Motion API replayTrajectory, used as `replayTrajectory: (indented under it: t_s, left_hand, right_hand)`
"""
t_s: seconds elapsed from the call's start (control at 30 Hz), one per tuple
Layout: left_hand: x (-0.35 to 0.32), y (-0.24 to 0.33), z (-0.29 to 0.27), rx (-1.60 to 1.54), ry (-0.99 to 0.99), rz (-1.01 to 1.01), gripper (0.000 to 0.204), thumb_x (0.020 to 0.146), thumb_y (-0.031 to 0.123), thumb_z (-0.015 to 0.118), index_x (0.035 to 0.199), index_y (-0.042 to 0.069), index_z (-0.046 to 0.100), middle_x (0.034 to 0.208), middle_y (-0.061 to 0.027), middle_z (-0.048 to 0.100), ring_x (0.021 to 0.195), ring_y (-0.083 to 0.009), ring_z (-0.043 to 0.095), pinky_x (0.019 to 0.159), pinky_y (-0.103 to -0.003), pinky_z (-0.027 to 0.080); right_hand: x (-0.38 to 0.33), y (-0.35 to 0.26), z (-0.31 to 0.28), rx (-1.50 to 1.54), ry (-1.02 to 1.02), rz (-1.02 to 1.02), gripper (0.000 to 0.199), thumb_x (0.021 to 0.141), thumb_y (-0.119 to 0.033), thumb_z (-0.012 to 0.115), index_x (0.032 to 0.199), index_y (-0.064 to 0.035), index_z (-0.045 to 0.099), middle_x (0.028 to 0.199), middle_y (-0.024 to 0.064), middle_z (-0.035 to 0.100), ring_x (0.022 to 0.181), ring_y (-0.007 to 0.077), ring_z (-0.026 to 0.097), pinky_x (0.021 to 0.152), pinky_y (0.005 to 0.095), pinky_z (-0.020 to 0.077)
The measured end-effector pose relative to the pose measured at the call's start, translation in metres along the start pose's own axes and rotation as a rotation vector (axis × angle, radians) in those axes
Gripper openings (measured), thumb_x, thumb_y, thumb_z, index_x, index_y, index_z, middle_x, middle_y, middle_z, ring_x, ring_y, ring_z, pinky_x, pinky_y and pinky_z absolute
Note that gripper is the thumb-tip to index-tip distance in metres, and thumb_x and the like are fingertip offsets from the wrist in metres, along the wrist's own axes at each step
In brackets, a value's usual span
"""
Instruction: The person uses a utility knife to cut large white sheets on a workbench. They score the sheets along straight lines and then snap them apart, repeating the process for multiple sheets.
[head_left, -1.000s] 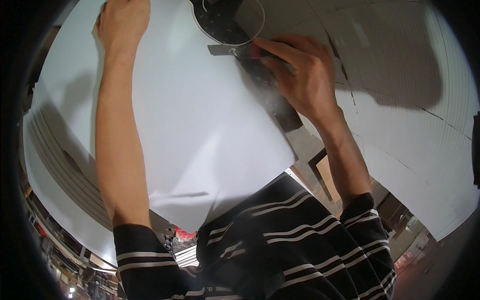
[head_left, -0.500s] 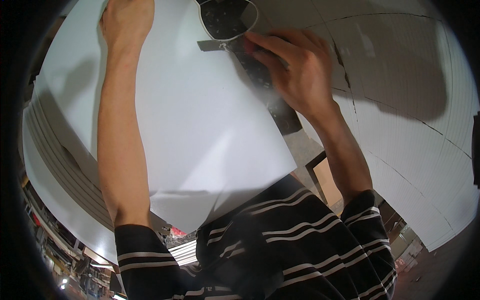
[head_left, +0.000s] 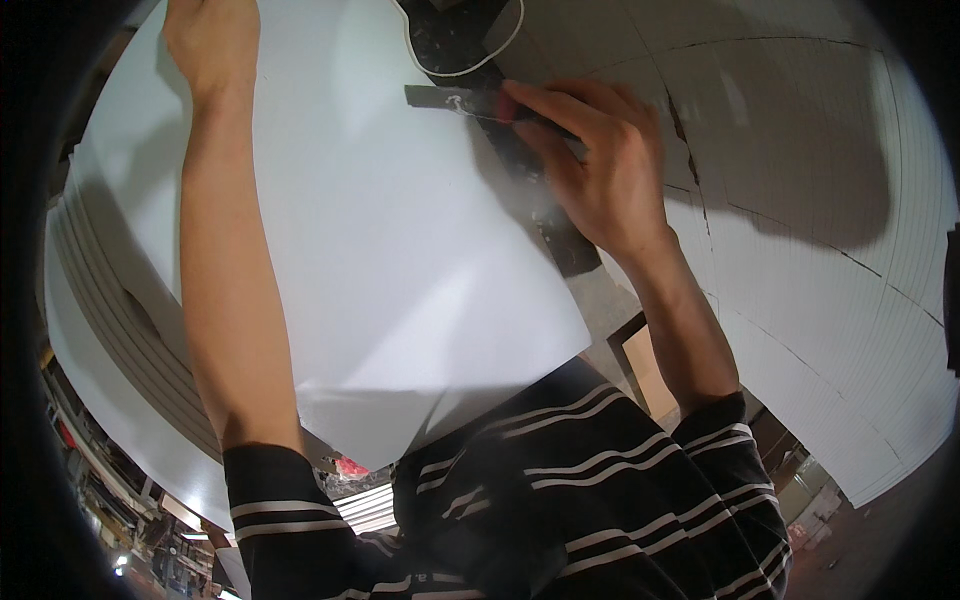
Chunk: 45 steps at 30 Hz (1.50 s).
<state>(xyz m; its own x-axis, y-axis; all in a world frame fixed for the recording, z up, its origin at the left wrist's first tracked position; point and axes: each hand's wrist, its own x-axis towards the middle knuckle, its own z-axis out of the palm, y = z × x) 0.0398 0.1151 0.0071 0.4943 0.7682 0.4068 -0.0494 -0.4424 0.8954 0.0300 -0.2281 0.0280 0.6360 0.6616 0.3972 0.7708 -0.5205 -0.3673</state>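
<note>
Apparently to steady it, the left hand (head_left: 215,45) bears on the white sheet (head_left: 390,250) towards eleven o'clock — its fingers leave the view, so I cannot tell their spread. The sheet spreads from the centre towards ten. At one o'clock the right hand (head_left: 615,170) pinches a flat grey tool (head_left: 426,97), fingers closed around its reddish end, seemingly keeping the strip level across the sheet's edge — just below a thin white loop (head_left: 470,73).
</note>
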Motion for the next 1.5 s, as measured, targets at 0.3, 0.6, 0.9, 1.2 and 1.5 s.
replayTrajectory:
  t_s: [0.3,0.6,0.9,1.2,1.5]
  left_hand:
    - [-0.010,0.019,-0.003,0.295,-0.029,0.025,0.039,0.102,0.021,0.056,0.136,0.001,0.059,0.126,-0.0198,0.066,0.120,-0.0265,0.061,0.107,-0.034,0.042]
    - [-0.013,0.015,-0.001,0.290,-0.017,0.068,0.041,0.103,0.023,0.053,0.139,0.002,0.056,0.134,-0.0235,0.062,0.129,-0.0341,0.056,0.113,-0.039,0.038]
    - [-0.017,0.023,-0.003,0.342,-0.046,0.095,0.042,0.103,0.024,0.053,0.140,0.004,0.056,0.134,-0.0268,0.061,0.129,-0.0406,0.054,0.113,-0.043,0.038]
    - [-0.024,0.031,-0.003,0.348,-0.041,0.107,0.041,0.104,0.023,0.052,0.140,0.005,0.056,0.136,-0.0257,0.061,0.131,-0.0392,0.053,0.114,-0.043,0.037]
    - [-0.022,0.031,-0.003,0.391,-0.065,0.093,0.042,0.107,0.022,0.048,0.144,0.005,0.052,0.145,-0.0234,0.054,0.138,-0.0371,0.048,0.120,-0.043,0.033]
  right_hand:
    - [0.011,-0.017,0.020,-0.087,0.092,0.046,0.027,0.082,-0.018,0.082,0.108,-0.0219,0.080,0.096,0.0027,0.073,0.088,0.0253,0.066,0.081,0.0427,0.0449]
    - [0.022,-0.021,0.038,-0.091,0.173,0.072,0.025,0.082,-0.018,0.081,0.107,-0.0224,0.079,0.096,0.0010,0.072,0.087,0.0253,0.065,0.080,0.0461,0.0445]
    - [0.035,-0.030,0.047,-0.119,0.183,0.148,0.024,0.084,-0.019,0.080,0.107,-0.0243,0.078,0.099,0.0009,0.072,0.092,0.0271,0.066,0.082,0.0494,0.0453]
    - [0.048,-0.033,0.052,-0.108,0.188,0.194,0.024,0.084,-0.017,0.080,0.106,-0.0234,0.080,0.099,0.0010,0.073,0.094,0.0277,0.066,0.085,0.0478,0.0454]
    - [0.071,-0.025,0.032,-0.047,0.008,0.160,0.016,0.097,-0.020,0.069,0.108,-0.0132,0.078,0.099,0.0087,0.075,0.091,0.0291,0.066,0.084,0.0478,0.0470]
